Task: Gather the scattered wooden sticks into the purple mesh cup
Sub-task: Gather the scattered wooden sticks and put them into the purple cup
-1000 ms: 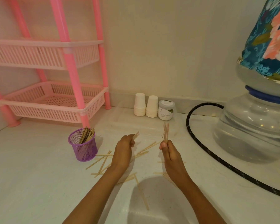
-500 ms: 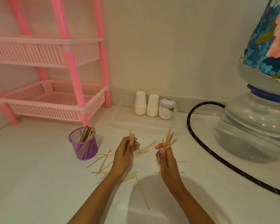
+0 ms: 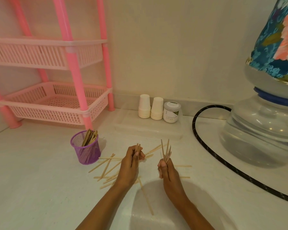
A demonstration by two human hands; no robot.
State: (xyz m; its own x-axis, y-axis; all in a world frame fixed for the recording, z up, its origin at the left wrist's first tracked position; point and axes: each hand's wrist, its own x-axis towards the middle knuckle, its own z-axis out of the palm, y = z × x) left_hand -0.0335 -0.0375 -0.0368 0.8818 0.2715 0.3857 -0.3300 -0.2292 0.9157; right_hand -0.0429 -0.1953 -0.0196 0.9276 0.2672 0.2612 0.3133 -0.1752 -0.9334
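The purple mesh cup [image 3: 88, 152] stands upright on the white counter with several wooden sticks [image 3: 90, 137] leaning inside it. To its right my left hand [image 3: 130, 165] grips a few sticks held upright. My right hand [image 3: 167, 170] holds a fanned bunch of sticks [image 3: 165, 151] pointing upward. More loose sticks [image 3: 106, 168] lie scattered on the counter between the cup and my hands, and one long stick [image 3: 145, 195] lies nearer to me between my forearms.
A pink plastic rack [image 3: 53, 103] stands behind the cup at the left. Two stacks of white paper cups [image 3: 150, 106] and a small jar [image 3: 171, 112] sit by the wall. A black hose [image 3: 206, 146] curves beside a large water jug [image 3: 263, 128] at the right.
My left hand has lifted slightly with its sticks now upright. My right hand's bunch has shifted from tilted to more upright and fanned.
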